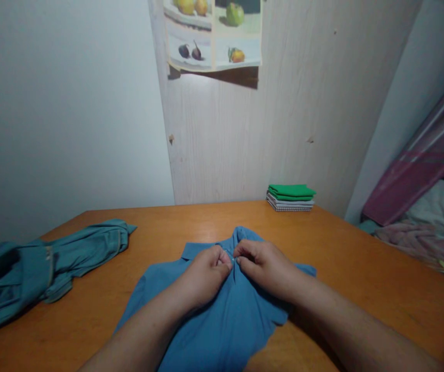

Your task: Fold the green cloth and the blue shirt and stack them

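A blue collared shirt [206, 330] lies spread on the wooden table in front of me, its collar [197, 250] toward the far side. My left hand [210, 271] is closed on the shirt's front just below the collar, with fingers curled and thumb pressed in. Close beside it, my right hand [263, 263] pinches the fabric at the same spot, thumb and index finger nearly meeting the left hand. Folds run down the cloth from between the two hands. What exactly sits between the fingertips is too small to make out.
A crumpled teal garment [61, 258] lies on the table [361, 289] at the left. Folded green and checked cloths [291, 197] are stacked at the back right edge. Behind stands a wall with a fruit poster [214, 33]. Bedding [427, 232] lies beyond the right edge.
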Demonstrator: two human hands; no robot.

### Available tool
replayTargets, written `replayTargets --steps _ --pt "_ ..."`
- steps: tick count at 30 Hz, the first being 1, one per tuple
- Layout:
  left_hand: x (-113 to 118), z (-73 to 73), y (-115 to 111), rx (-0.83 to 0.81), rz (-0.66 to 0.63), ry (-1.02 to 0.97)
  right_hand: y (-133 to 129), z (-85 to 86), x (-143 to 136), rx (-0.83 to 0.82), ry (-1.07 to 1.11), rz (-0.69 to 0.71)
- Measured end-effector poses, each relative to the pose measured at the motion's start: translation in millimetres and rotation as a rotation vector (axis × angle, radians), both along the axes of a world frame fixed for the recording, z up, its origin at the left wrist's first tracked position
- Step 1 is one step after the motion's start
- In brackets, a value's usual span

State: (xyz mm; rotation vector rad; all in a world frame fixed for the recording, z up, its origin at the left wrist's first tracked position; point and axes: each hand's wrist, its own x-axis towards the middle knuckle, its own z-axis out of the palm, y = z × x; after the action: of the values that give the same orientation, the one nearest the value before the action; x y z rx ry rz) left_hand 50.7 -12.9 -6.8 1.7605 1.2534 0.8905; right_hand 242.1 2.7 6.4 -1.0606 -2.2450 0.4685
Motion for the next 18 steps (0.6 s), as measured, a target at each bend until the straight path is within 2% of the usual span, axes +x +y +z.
replayTargets --steps 4,9,14,18 --pt "0.3 1.1 -1.3 -0.090 -0.024 -0.104 -2.8 3.4 -1.7 0.038 0.078 0.017" --pt "4.3 3.8 -5.5 -0.114 -0.016 -0.181 -6.6 2.8 -4.3 0.078 0.153 0.062" --pt "7.0 10.7 -9.7 -0.202 0.013 -0.257 -7.9 -0.7 -5.3 -0.011 0.201 0.034" --pt "6.3 11.5 -9.7 -0.194 0.019 -0.288 -7.6 0.9 -5.2 0.021 0.148 0.024"
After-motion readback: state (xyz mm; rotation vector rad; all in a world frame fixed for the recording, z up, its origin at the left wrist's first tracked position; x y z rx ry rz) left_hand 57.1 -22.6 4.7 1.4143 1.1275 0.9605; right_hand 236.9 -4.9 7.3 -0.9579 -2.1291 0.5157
